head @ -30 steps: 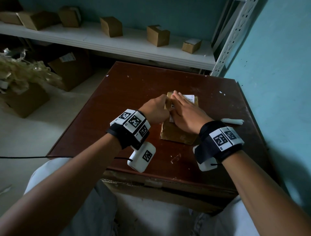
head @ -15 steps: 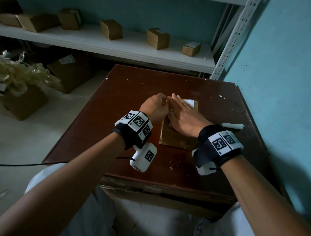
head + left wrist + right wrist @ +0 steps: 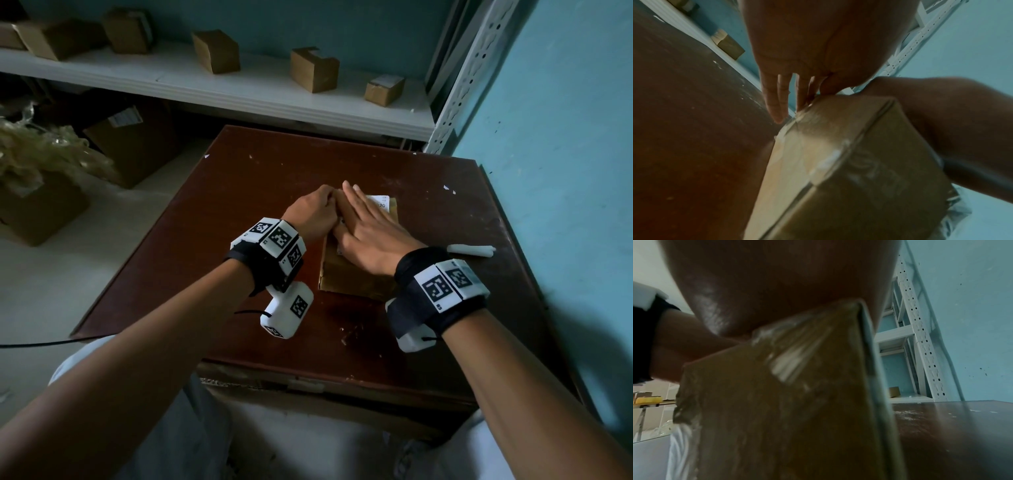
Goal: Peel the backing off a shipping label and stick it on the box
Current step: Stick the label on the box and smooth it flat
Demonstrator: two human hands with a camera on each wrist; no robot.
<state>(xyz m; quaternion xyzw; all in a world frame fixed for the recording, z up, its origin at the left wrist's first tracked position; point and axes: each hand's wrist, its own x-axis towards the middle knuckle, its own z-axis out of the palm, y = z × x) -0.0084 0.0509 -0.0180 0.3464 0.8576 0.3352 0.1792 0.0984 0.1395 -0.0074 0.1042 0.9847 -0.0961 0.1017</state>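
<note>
A small brown cardboard box (image 3: 356, 274) lies on the dark wooden table (image 3: 239, 192). A white shipping label (image 3: 379, 201) sits on its top; only the far right corner shows. My right hand (image 3: 363, 219) lies flat over the label, fingers straight, pressing down. My left hand (image 3: 318, 209) is at the box's far left corner. In the left wrist view its fingers (image 3: 777, 100) run straight down beside the box (image 3: 859, 170), and the thumb touches the top edge. The right wrist view shows the palm (image 3: 777, 288) on top of the box (image 3: 787, 410).
A rolled white strip of paper (image 3: 471, 250) lies on the table right of the box. A white shelf (image 3: 239, 89) with several small cartons stands behind the table. A teal wall (image 3: 565, 171) runs along the right. Larger cartons (image 3: 133, 144) sit on the floor at left.
Both hands have stayed on the box. The right hand's flat fingers have shifted only slightly over the label.
</note>
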